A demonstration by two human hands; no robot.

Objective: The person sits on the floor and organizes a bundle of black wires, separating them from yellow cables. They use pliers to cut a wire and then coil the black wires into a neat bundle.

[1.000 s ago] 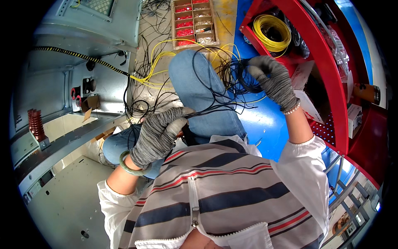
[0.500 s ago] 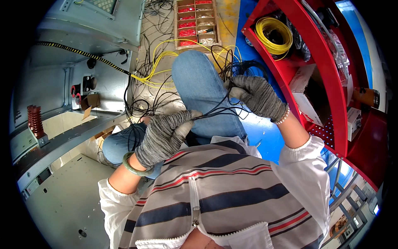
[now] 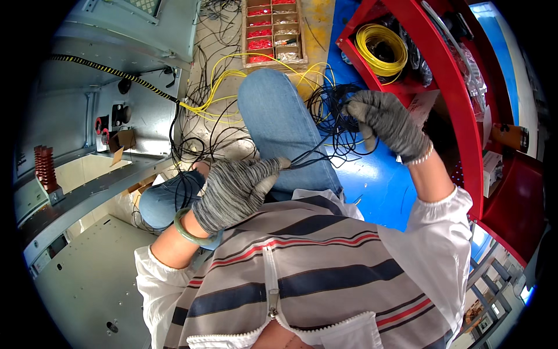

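My left hand, in a grey knitted glove, is closed around a bundle of thin black wires in front of my raised knee. The wires run rightward from its fingertips into a loose tangle beside the knee. At the right edge of this tangle is my right hand, also gloved, its fingers curled on black wires. Its thumb hangs lower, and the exact grip is partly hidden. More black wires trail from behind my left hand over my other leg.
An open metal cabinet stands left, with a striped sleeve leading to yellow wires. Ahead lies a divided box of small red and clear-bagged parts. A red shelf at right holds a yellow wire coil.
My right hand has moved right and slightly away from me, and the black wire loops beside the knee have spread out. My left hand keeps its hold, almost still.
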